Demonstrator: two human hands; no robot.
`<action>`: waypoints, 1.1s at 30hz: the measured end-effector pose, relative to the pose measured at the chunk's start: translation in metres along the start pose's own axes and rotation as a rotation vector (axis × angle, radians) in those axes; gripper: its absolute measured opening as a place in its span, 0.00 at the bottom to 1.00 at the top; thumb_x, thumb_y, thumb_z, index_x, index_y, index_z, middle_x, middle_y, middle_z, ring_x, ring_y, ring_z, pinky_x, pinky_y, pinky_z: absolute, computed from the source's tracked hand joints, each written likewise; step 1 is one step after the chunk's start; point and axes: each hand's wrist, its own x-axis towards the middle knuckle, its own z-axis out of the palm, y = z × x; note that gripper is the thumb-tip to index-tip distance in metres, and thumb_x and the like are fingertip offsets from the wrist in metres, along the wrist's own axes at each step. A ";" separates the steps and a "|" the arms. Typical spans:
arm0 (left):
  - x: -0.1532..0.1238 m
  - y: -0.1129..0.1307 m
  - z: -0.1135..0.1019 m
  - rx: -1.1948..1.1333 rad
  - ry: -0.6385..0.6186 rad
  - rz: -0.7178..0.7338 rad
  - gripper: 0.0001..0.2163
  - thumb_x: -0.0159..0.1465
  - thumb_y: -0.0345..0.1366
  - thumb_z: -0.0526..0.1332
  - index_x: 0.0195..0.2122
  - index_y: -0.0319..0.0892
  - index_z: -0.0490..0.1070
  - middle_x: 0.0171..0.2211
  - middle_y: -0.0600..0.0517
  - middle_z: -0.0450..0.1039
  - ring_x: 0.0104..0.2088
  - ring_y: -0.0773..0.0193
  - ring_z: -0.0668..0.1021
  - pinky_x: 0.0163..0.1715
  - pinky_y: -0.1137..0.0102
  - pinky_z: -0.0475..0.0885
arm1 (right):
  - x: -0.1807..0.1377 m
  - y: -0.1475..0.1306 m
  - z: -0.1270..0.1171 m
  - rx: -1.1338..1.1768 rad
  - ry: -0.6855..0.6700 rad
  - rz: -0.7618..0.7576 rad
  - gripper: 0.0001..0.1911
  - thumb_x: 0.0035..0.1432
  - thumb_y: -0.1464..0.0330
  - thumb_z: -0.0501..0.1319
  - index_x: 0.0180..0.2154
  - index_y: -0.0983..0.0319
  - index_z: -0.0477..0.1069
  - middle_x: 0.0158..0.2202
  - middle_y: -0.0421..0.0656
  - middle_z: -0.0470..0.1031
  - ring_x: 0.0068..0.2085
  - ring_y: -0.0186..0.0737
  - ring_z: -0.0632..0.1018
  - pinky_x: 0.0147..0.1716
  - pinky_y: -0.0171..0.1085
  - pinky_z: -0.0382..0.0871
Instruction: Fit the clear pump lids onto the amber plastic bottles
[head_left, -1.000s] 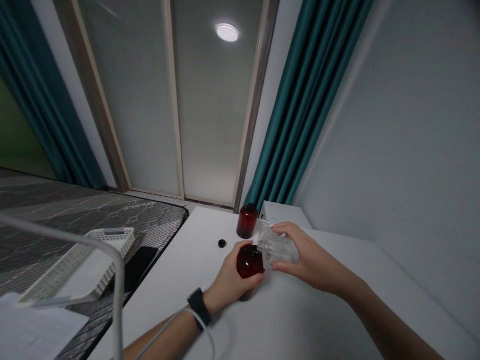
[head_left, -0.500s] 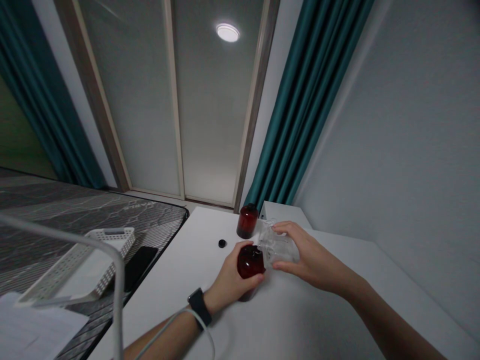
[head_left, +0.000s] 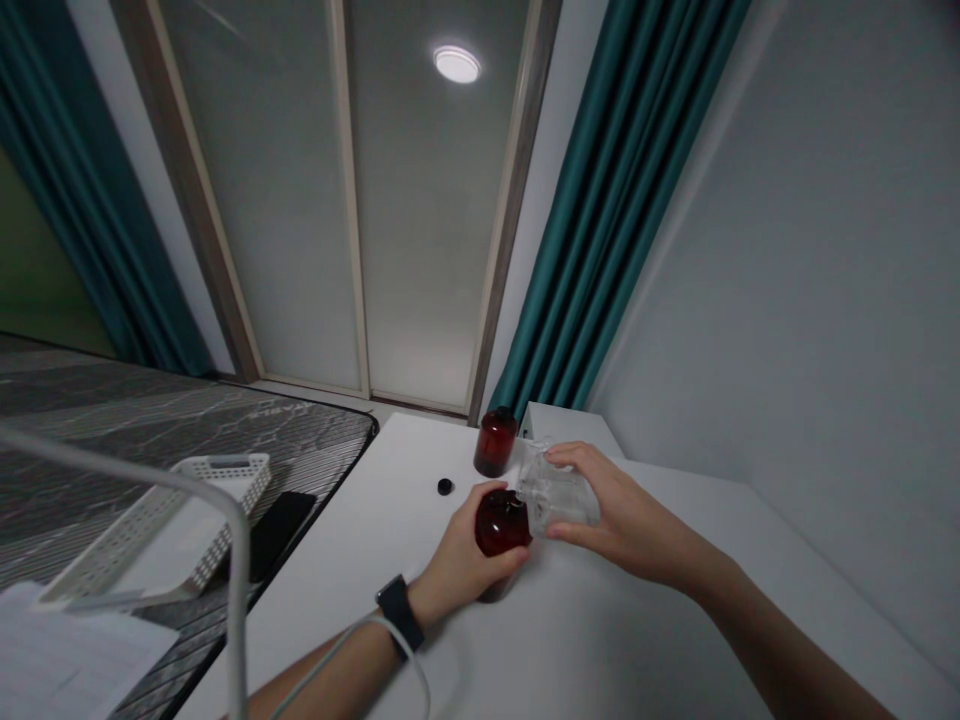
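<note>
My left hand (head_left: 469,555) is wrapped round a dark amber bottle (head_left: 501,522) on the white table (head_left: 360,560). In my right hand (head_left: 611,510) a clear, see-through cup (head_left: 559,500) lies tilted on its side, its mouth end close against the top of that bottle. Whether the two touch, and whether liquid is running, I cannot tell. Just beyond the cup stands a second amber bottle (head_left: 495,443) with a dark top. A small black cap (head_left: 445,487) lies on the table left of the bottles.
At left, a white perforated basket (head_left: 142,530), a black flat object (head_left: 279,535) and paper sheets (head_left: 75,655) lie on a patterned grey bed. A pale curved tube (head_left: 238,600) stands in the left foreground. Behind the table is a white cabinet (head_left: 574,425), with a wall on the right.
</note>
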 end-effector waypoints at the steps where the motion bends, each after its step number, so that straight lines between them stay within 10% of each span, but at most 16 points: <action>1: 0.000 -0.001 0.000 -0.005 -0.002 -0.001 0.30 0.51 0.30 0.69 0.55 0.41 0.63 0.51 0.45 0.73 0.51 0.52 0.76 0.56 0.57 0.68 | 0.000 0.000 0.000 -0.001 -0.004 0.000 0.27 0.54 0.65 0.69 0.54 0.57 0.63 0.57 0.50 0.69 0.59 0.52 0.71 0.59 0.55 0.66; 33: 0.000 -0.001 0.000 0.011 0.001 -0.015 0.30 0.50 0.30 0.69 0.55 0.42 0.63 0.51 0.46 0.73 0.51 0.52 0.76 0.56 0.58 0.69 | 0.001 0.001 0.000 -0.026 0.000 -0.016 0.28 0.53 0.64 0.70 0.54 0.56 0.64 0.57 0.49 0.70 0.59 0.52 0.71 0.59 0.56 0.66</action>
